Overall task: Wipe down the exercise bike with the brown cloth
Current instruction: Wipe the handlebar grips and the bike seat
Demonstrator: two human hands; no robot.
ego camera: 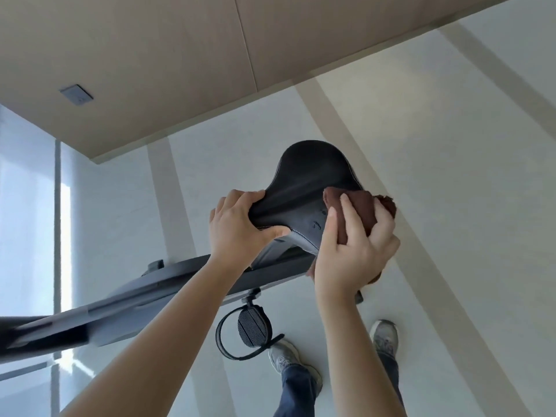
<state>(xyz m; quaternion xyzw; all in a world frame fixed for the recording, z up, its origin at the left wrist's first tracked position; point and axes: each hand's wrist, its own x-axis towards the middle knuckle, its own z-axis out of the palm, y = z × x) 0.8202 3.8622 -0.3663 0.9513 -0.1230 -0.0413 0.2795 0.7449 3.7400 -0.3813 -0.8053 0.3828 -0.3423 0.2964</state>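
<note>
gripping black padded bike saddle [316, 173] by the nose with left hand [237, 227], clutching scrunched brown cloth [359, 210] against its 3 o'clock edge with right hand [352, 254]

**Smooth saddle, napped cloth**

The saddle [313, 176] is showing a smooth, leather-like black skin, catching a faint sheen, with pale stitching running along its seam. The brown cloth [358, 212] is looking soft, napped and matt, like terry. The frame [144, 293] is presenting a dark grey, matt painted finish, seemingly metal. The pedal [252, 328] is showing ribbed black plastic, its strap [221, 335] looking woven. The floor [436, 145] is lying pale and smooth. The shoes [281, 361] are showing grey mesh; the trousers [296, 389] are looking like blue denim.
</note>
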